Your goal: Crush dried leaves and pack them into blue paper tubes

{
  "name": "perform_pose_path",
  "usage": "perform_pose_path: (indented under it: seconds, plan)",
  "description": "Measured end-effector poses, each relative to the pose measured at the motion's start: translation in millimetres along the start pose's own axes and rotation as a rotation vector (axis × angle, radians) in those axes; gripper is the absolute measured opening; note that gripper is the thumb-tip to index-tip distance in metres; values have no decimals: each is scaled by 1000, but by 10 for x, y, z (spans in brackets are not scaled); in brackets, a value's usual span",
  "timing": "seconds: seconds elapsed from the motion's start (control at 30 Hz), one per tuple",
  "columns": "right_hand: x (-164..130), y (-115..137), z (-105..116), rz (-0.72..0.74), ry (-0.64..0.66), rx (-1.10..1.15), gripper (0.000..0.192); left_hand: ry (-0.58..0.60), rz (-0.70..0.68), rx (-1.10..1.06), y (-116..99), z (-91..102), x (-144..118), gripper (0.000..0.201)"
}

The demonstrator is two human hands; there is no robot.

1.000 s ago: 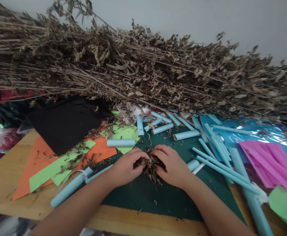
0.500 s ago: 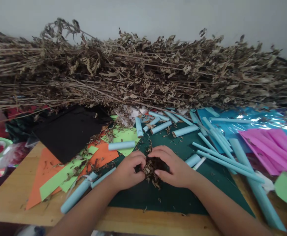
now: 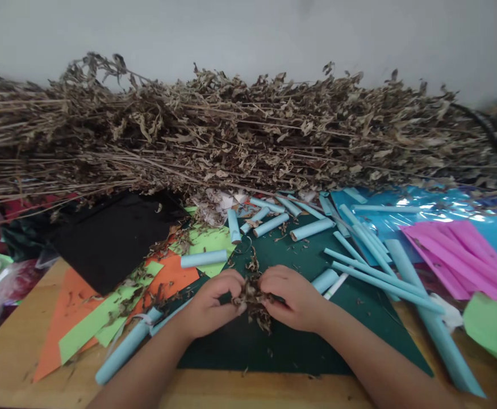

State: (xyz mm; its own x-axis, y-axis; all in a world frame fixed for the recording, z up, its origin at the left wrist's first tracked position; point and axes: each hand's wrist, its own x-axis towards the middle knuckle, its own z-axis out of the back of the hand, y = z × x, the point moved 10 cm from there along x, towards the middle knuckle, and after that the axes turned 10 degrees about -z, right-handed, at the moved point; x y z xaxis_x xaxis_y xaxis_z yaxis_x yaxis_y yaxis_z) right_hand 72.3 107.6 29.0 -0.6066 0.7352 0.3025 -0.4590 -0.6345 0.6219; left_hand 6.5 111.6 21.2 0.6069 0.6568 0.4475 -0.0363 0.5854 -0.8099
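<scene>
Between my two hands is a small clump of dried leaves (image 3: 254,298), brown and crumpled, over a dark green sheet (image 3: 291,352). My left hand (image 3: 216,301) grips the clump's left side with curled fingers and thumb. From the right, my right hand (image 3: 288,298) pinches the same clump, its fingertips partly hidden among the leaves. Loose leaf bits trail above and below the clump on the sheet. A light blue paper roll (image 3: 204,258) lies just beyond my left hand, and another blue roll (image 3: 325,280) is beside my right wrist.
A long heap of dried stalks and leaves (image 3: 239,130) spans the back against the wall. Left are a black sheet (image 3: 116,238) and orange paper (image 3: 61,324). Several thin blue tubes (image 3: 380,284), a pink folded sheet (image 3: 461,255) and a green piece (image 3: 493,329) lie right.
My right fingers have closed in on the leaf clump, where they were spread wider around it before. The whole view has shifted slightly, with the table things appearing further left.
</scene>
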Motion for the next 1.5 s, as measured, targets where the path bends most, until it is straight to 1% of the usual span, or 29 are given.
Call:
perform_pose_path:
  seconds: [0.1, 0.2, 0.37, 0.43, 0.5, 0.6, 0.73, 0.83, 0.93, 1.0, 1.07, 1.17, 1.2, 1.23, 1.33, 1.43, 1.5]
  plan:
    - [5, -83, 17, -70, -34, 8, 3, 15, 41, 29, 45, 21, -27, 11]
    - [14, -113, 26, -121, -41, 6, 11, 39, 87, 59, 92, -5, -37, 10]
    - [41, -104, 18, -181, 5, 30, 15, -31, 184, 125, 186, 28, -48, 4]
    - [50, -104, -19, -193, 40, 31, 16, -39, 189, 152, 186, 21, -42, 5]
    - [51, -120, -51, -205, 53, 27, 13, -36, 175, 172, 168, 2, -28, 9]
    - [37, -165, -89, -224, 44, 17, 13, -33, 144, 193, 136, -19, -8, 16]
    - [27, -219, -113, -249, 27, -2, 13, -36, 143, 211, 135, -19, 0, 20]
    - [31, -256, -69, -259, 6, -22, 19, -34, 153, 250, 139, -11, 5, 19]
    - [19, -353, 50, -299, -44, -43, 25, -34, 196, 305, 179, 13, -5, 23]
    - [4, -445, 151, -342, -88, -49, 22, -42, 239, 322, 224, 40, -24, 29]
    - [0, -511, 219, -363, -103, -51, 16, -52, 258, 326, 250, 64, -41, 32]
    - [17, -534, 217, -337, -46, -24, 4, -57, 226, 351, 227, 86, -38, 29]
    - [23, -521, 203, -312, -21, 0, 6, -60, 213, 366, 214, 94, -34, 27]
    - [26, -506, 192, -287, -4, 30, 12, -66, 207, 381, 205, 106, -31, 25]
    - [24, -487, 190, -246, -3, 96, 25, -72, 220, 397, 219, 124, -23, 16]
    - [19, -536, 167, -294, -3, 79, 23, -34, 230, 347, 252, 69, -7, 9]
    - [17, -567, 120, -337, 29, 22, 17, -21, 213, 298, 252, 31, 7, 9]
